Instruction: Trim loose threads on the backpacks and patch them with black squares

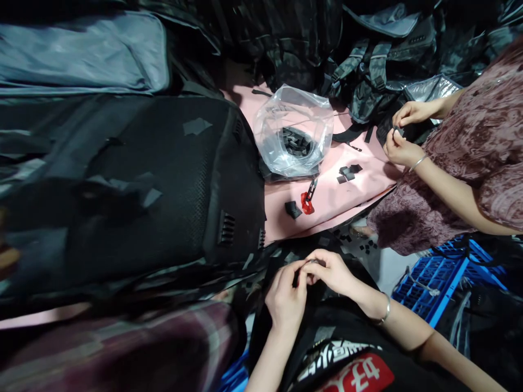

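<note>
My left hand point(286, 299) and my right hand point(333, 270) meet low in the middle of the view, fingers pinched together on a small dark piece point(304, 268) that I cannot make out clearly. Both hover over black fabric in my lap, just below the edge of a pink table point(327, 201). A large black backpack point(134, 185) lies on the table to the left of my hands. A silver bangle point(386, 311) circles my right wrist.
A clear plastic bag point(293, 130) holds small black parts. Red snips point(307, 200) and loose black pieces point(349, 172) lie on the pink surface. At right another person's hands point(402, 133) work on a black strap. More dark bags pile at the back; a blue crate point(433, 283) sits lower right.
</note>
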`<state>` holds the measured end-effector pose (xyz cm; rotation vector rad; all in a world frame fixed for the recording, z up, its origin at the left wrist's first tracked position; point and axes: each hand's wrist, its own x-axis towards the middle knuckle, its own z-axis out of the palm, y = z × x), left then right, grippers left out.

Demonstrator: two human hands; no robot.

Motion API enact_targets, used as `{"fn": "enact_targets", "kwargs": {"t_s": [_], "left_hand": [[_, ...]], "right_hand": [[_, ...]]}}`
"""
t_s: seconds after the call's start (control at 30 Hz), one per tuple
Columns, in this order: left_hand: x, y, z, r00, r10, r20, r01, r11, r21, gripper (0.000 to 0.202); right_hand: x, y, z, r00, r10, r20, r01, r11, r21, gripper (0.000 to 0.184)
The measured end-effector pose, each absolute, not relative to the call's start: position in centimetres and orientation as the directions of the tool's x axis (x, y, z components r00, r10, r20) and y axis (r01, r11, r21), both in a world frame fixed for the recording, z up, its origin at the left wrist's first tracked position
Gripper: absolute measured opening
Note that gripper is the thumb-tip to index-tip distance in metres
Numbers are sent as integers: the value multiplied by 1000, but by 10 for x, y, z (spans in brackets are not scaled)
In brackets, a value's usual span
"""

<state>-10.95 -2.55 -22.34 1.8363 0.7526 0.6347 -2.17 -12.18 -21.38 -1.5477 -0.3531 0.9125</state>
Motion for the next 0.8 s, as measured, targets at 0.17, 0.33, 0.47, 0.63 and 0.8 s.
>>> {"fn": "enact_targets", "kwargs": {"t_s": [0.17, 0.33, 0.47, 0.63, 0.8], "left_hand": [[-113, -27, -222, 735, 648, -198, 249, 14, 968, 12], [-113, -10, -218, 533, 788, -308, 90, 309, 947, 20], [-122, 17, -209, 478, 772, -419, 24, 466, 885, 30], [-115, -5, -202, 673, 580, -459, 140, 510, 849, 30], [-108, -25, -209, 682, 568, -460, 171, 487, 857, 29]], "right_hand": [[-19, -126, -215, 500, 788, -360, -279, -247, -928, 26], [-7, -130, -219, 728, 579, -367, -453, 5, -892, 32], [14, -143, -232, 843, 341, -416, -494, 185, -850, 36], [8, -144, -245, 741, 489, -461, -484, -87, -871, 53], [1, -135, -246, 656, 571, -493, -322, -379, -868, 73]]}}
